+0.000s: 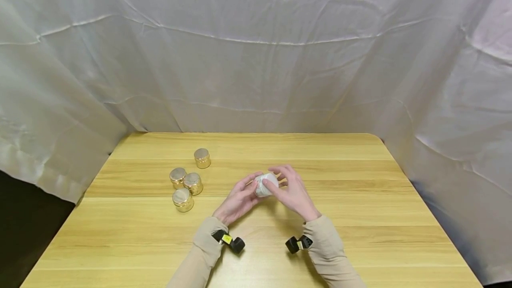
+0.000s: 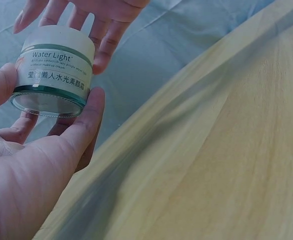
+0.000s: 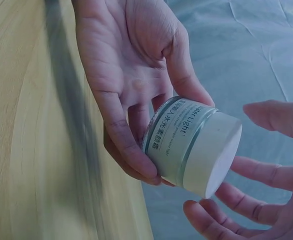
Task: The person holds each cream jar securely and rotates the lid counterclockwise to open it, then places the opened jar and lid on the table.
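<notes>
Farthest left of the left grip (image 1: 239,197), four gold jars stand upright on the bench (image 1: 132,243). The leftmost jar (image 1: 178,177) is a little farther out from the person than the grip, with a second gold jar (image 1: 183,201) nearer the person and about level with the grip. Just right of these, a third gold jar (image 1: 194,184) sits close against the first; whether they touch is hard to tell. The fourth gold jar (image 1: 202,159) stands apart, beyond the left grip and to its left.

The left grip pinches a white jar (image 2: 54,65) between thumb and fingers, around its lower body, holding it up off the bench. The label reads "Water Light", and the jar tilts so that its white lid (image 3: 214,155) faces the right grip.

The right grip (image 1: 294,190) is spread, its fingers parted about the lid; the right wrist view shows a gap between thumb and lid, but whether any other finger touches it I cannot tell. Behind both grips, beyond the bench, hangs pale creased cloth (image 1: 256,74).
</notes>
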Available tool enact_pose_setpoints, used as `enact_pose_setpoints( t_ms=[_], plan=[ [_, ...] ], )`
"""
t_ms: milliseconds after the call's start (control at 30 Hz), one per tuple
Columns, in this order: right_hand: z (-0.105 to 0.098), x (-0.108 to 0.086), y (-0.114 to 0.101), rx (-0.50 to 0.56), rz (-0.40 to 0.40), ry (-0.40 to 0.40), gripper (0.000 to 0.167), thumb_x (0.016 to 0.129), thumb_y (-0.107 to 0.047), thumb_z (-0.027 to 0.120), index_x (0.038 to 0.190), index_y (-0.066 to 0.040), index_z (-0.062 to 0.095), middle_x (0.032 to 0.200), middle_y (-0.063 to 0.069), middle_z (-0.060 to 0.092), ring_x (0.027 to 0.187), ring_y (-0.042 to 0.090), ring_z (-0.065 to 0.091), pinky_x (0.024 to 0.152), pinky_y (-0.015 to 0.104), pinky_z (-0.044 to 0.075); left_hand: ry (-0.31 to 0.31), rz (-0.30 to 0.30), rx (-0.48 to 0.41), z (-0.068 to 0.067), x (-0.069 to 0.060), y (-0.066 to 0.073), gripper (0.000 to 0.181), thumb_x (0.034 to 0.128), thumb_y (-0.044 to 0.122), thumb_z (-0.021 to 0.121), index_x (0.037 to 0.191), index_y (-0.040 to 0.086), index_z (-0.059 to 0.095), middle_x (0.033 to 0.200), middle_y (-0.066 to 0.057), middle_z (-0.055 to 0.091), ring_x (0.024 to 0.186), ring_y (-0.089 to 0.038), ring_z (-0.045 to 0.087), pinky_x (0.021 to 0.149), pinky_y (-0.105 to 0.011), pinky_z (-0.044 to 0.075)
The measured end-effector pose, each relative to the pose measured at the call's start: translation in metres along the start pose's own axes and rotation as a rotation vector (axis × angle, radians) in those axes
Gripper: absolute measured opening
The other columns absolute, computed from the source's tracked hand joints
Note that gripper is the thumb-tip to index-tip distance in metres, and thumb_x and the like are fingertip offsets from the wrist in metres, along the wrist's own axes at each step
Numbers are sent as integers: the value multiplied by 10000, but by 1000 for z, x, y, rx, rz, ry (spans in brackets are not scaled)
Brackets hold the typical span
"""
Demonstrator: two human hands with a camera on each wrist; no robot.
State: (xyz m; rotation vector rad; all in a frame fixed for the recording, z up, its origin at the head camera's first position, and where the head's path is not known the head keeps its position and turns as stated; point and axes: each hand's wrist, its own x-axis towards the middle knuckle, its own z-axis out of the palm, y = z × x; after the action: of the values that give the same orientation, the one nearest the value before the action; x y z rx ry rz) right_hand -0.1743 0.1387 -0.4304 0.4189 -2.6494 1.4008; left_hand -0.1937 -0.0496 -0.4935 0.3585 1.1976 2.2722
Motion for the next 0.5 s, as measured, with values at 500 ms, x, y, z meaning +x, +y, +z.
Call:
enact_pose_setpoints(
  t_ms=[500],
  plan=[
    [-1,-1,1,17,-56,-12,373,871,-160,766,1191,2,666,1133,183,642,951,311,661,838,479,623,5,-2,3,1,0,0,460,1084,165,404,1514,43,291,1435,-92,366,1261,-164,494,1113,-285,492]
  ],
)
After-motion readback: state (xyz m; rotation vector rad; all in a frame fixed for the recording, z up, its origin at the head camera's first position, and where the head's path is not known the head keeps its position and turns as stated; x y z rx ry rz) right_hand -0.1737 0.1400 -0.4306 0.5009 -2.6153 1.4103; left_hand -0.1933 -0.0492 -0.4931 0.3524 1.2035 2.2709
